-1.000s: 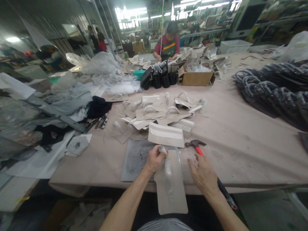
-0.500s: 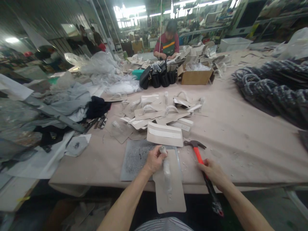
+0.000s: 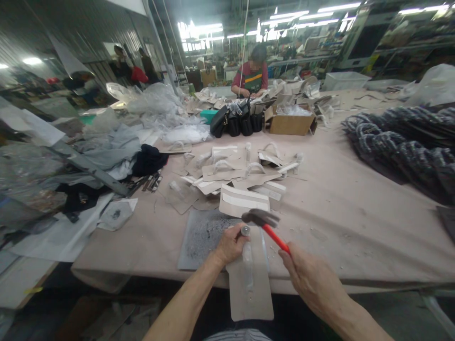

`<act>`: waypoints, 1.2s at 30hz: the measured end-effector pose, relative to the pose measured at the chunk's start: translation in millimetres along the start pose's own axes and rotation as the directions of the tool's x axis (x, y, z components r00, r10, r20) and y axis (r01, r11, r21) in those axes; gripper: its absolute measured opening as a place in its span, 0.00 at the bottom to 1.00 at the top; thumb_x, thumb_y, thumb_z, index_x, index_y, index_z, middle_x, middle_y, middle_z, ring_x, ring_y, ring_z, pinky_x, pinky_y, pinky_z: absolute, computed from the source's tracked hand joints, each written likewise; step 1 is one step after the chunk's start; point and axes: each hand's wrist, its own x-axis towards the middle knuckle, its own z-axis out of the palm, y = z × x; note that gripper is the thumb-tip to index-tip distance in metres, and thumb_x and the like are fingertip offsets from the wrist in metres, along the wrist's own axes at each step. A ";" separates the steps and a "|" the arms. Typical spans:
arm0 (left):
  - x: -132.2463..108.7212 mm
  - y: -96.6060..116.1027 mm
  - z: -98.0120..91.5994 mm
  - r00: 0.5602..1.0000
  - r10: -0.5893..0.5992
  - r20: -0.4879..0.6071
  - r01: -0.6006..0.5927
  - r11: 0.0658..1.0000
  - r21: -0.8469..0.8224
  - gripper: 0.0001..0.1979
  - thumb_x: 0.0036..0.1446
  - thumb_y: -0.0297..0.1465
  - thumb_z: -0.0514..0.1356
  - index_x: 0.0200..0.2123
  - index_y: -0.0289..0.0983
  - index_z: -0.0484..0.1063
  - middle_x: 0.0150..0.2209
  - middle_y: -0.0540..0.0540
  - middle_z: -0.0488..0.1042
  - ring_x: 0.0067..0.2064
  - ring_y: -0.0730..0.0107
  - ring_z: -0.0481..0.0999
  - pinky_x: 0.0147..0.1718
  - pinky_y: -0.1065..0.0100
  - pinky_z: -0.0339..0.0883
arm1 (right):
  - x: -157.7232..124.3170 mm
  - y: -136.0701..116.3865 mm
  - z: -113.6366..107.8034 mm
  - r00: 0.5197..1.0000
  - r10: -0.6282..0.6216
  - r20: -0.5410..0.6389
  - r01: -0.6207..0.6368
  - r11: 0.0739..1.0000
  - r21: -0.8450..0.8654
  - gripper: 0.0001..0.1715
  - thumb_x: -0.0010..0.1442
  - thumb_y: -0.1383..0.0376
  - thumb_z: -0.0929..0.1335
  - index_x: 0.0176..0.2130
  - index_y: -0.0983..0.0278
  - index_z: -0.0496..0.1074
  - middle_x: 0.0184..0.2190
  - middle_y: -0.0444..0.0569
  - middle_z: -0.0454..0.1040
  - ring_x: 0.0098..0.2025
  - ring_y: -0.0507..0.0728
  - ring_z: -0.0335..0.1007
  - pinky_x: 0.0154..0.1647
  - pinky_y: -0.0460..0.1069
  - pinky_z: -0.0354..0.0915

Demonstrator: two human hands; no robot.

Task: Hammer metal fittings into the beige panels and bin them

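Note:
My left hand (image 3: 230, 245) is closed around a small metal punch (image 3: 245, 230), held upright on a beige cut panel (image 3: 250, 289) that hangs over the table's front edge. The panel's far end lies on a grey scuffed pad (image 3: 202, 236). My right hand (image 3: 308, 279) grips the red handle of a hammer (image 3: 266, 224). Its dark head is raised just above and to the right of the punch's top.
A heap of beige panels with handles (image 3: 234, 170) lies behind the pad. Black bags (image 3: 236, 122) and a cardboard box (image 3: 290, 123) stand further back, where a person in a green apron (image 3: 253, 73) works. Dark tweed pieces (image 3: 405, 139) pile at right; fabric and plastic clutter (image 3: 88, 151) at left.
My right hand went from lying flat on the table to the hammer, gripped its handle and lifted it; the head now hangs over the punch. My left hand stayed on the punch.

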 end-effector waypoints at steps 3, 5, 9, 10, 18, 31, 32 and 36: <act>0.3 0.2 0.0 1.000 -0.002 -0.004 0.002 1.000 -0.017 0.08 0.54 0.25 0.59 0.39 0.38 0.73 0.29 0.50 0.72 0.31 0.68 0.70 0.33 0.70 0.61 | 6.5 -7.7 -17.9 0.995 -0.044 0.085 0.056 0.988 -0.141 0.26 0.68 0.48 0.53 0.29 0.60 0.63 0.16 0.45 0.65 0.15 0.52 0.53 0.21 0.50 0.38; 0.5 0.1 -0.2 1.000 0.003 -0.002 -0.003 0.999 -0.038 0.08 0.54 0.25 0.59 0.39 0.38 0.73 0.30 0.50 0.73 0.31 0.67 0.70 0.33 0.70 0.61 | 11.3 -20.4 -40.7 0.997 -0.065 -0.034 0.060 0.991 -0.120 0.28 0.68 0.45 0.52 0.28 0.59 0.62 0.15 0.44 0.63 0.14 0.52 0.53 0.20 0.50 0.41; 0.2 -2.9 0.0 1.000 0.001 0.004 -0.001 0.999 -0.043 0.04 0.56 0.26 0.59 0.34 0.38 0.73 0.28 0.50 0.71 0.30 0.69 0.68 0.33 0.71 0.60 | 9.8 -41.4 -64.4 0.863 -0.020 -0.505 0.018 1.000 -0.008 0.26 0.68 0.46 0.53 0.31 0.58 0.63 0.17 0.44 0.63 0.17 0.54 0.58 0.23 0.50 0.52; 0.1 -4.2 0.2 1.000 -0.004 0.004 0.004 0.999 -0.043 0.04 0.56 0.27 0.59 0.35 0.38 0.73 0.28 0.50 0.71 0.30 0.69 0.68 0.33 0.71 0.60 | 7.0 -41.3 -58.7 0.841 -0.019 -0.540 0.020 1.000 -0.005 0.25 0.69 0.47 0.53 0.31 0.58 0.63 0.17 0.45 0.64 0.18 0.55 0.59 0.23 0.50 0.53; 1.1 -7.4 1.0 1.000 0.001 0.008 0.000 0.997 -0.071 0.12 0.53 0.26 0.60 0.42 0.38 0.75 0.29 0.52 0.71 0.31 0.70 0.68 0.33 0.71 0.60 | -8.4 9.5 12.2 0.975 0.096 0.202 -0.061 0.983 -0.172 0.17 0.68 0.55 0.56 0.32 0.60 0.64 0.19 0.46 0.69 0.20 0.56 0.65 0.22 0.49 0.46; 0.9 -7.7 0.0 0.998 -0.058 -0.007 0.056 0.984 -0.167 0.07 0.52 0.28 0.63 0.37 0.36 0.75 0.30 0.51 0.73 0.32 0.70 0.71 0.35 0.71 0.64 | 22.2 70.6 35.7 0.983 0.176 0.055 -0.148 0.931 -0.335 0.20 0.67 0.65 0.58 0.56 0.70 0.63 0.52 0.64 0.69 0.49 0.66 0.69 0.46 0.57 0.63; 1.1 -8.1 0.7 0.997 -0.078 -0.012 0.074 0.980 -0.185 0.08 0.51 0.28 0.63 0.37 0.36 0.75 0.30 0.51 0.74 0.32 0.69 0.71 0.34 0.71 0.64 | 20.9 58.8 40.0 0.999 0.035 0.028 -0.025 0.951 -0.307 0.23 0.66 0.68 0.59 0.59 0.69 0.60 0.56 0.64 0.65 0.53 0.65 0.66 0.50 0.57 0.62; 3.7 -8.7 4.8 0.986 -0.160 -0.044 0.140 0.945 -0.294 0.08 0.48 0.30 0.65 0.34 0.36 0.75 0.29 0.50 0.75 0.31 0.69 0.72 0.33 0.71 0.66 | 9.6 -1.6 66.5 0.873 -0.455 0.175 0.477 0.871 -0.117 0.33 0.56 0.77 0.61 0.60 0.61 0.60 0.60 0.57 0.62 0.55 0.60 0.63 0.51 0.53 0.62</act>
